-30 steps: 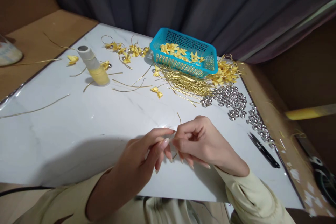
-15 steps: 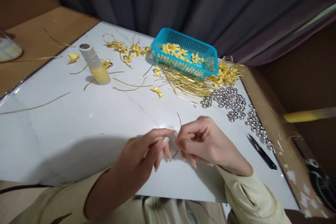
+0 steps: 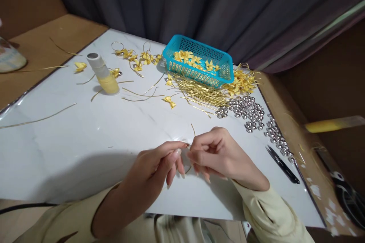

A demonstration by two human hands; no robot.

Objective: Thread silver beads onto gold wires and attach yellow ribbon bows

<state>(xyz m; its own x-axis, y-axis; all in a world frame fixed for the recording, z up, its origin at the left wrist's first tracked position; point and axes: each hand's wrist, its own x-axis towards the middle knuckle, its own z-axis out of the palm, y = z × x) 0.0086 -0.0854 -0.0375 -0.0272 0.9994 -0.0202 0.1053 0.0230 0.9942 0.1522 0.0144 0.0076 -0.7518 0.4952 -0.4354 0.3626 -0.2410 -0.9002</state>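
Note:
Both my hands meet above the white tabletop near its front edge. A gold cord [image 3: 193,130] sticks up from the fingers of my right hand [image 3: 215,153], which pinches it between thumb and forefinger; a curved piece of cord shows below. My left hand [image 3: 162,161] has its thumb and forefinger close together, fingertips almost touching the right ones. Whatever lies between the left fingertips is too small to make out. Beyond the hands, a yellow ribbon bow [image 3: 169,101] lies near a pile of gold cords [image 3: 202,93].
A blue basket [image 3: 199,45] with yellow bows stands at the back. A glue bottle [image 3: 104,78] stands upside down at left. Silver beads [image 3: 248,110], black tweezers [image 3: 282,165] and more yellow bows [image 3: 242,79] lie at right. Loose cords cross the left side.
The view has shifted slightly, so the basket and beads appear a little further left. Both hands keep nearly the same pose, with the cord still in the right fingers.

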